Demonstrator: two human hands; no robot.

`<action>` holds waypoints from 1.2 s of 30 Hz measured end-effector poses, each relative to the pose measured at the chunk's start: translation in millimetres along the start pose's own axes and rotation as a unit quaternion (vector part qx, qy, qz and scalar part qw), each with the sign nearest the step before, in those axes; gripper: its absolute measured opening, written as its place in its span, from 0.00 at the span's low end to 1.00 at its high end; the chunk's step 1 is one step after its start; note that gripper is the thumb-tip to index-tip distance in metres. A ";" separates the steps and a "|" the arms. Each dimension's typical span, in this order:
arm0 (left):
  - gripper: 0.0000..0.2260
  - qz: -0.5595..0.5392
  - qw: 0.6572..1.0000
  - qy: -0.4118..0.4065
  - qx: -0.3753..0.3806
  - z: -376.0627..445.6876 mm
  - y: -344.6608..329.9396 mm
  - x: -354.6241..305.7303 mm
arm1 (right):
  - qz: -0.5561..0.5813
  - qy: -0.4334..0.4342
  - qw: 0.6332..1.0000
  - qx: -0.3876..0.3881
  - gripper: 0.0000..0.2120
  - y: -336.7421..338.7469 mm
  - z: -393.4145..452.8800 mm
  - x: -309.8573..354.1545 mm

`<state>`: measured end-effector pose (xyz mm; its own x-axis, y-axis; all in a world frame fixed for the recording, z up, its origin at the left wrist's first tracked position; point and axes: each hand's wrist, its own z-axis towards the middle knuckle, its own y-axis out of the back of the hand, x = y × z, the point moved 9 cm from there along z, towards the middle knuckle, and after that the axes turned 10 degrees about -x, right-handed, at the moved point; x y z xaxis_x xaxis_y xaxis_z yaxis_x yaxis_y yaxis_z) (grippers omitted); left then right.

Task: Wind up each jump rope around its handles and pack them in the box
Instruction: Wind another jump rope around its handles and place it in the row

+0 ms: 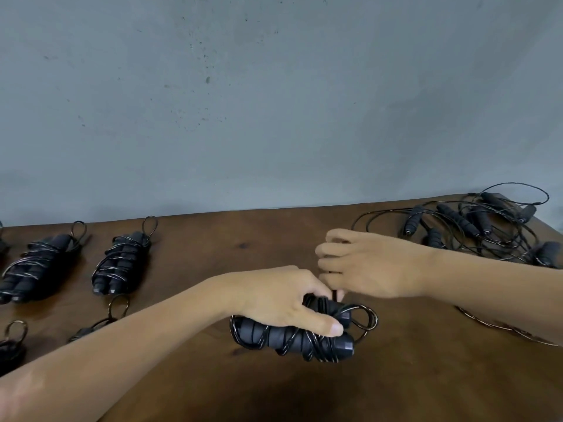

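- Near the middle of the counter (411, 376), toward its near edge: a wound jump rope (292, 338), two black handles side by side with cord coiled round them, a small loop of cord standing out at its right end.
- Left hand (283, 300): it grips the bundle from above, fingers curled over the far side and the thumb laid along the near side of the handles.
- Right hand (365, 266): just beyond the bundle's right end, fingers bent and drawn together, the tips pinching a short piece of cord that rises from the bundle.
- Toward the left edge: two finished bundles (122, 264) lying parallel, each with a loop at its far end; parts of further bundles (13, 342) nearer the near edge, partly hidden by the left forearm.
- At the far right corner: a tangle of unwound ropes (475, 226), several black handles among loose cord.
- Under the right forearm: a loose cord (499, 325) lying on the counter.
- Behind the counter: a grey wall (274, 102).
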<state>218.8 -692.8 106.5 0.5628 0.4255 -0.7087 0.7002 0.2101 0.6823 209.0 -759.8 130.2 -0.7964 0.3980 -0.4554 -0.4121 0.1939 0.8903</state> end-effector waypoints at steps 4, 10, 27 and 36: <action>0.20 0.018 0.999 0.032 0.001 2.2 -0.1 10.9 | 0.011 -0.004 1.000 -0.021 0.14 16.8 15.3 -8.4; 0.17 0.025 0.996 0.077 -0.030 5.0 -8.3 28.2 | -0.002 -0.055 0.998 -0.029 0.11 32.5 21.9 -18.4; 0.08 -0.257 0.922 0.075 -0.279 -1.9 10.3 50.7 | 0.000 -0.328 0.930 -0.167 0.33 63.0 -21.9 6.6; 0.17 -0.405 0.866 0.056 -0.289 -4.9 -0.4 42.9 | 0.053 -0.438 0.844 -0.306 0.17 36.6 -41.2 26.7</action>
<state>240.5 -670.3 76.7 -0.0782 0.0076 -0.9969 0.4904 0.8709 -0.0318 154.4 -779.0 150.2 -0.3215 0.9457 0.0468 -0.7236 -0.2773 0.6321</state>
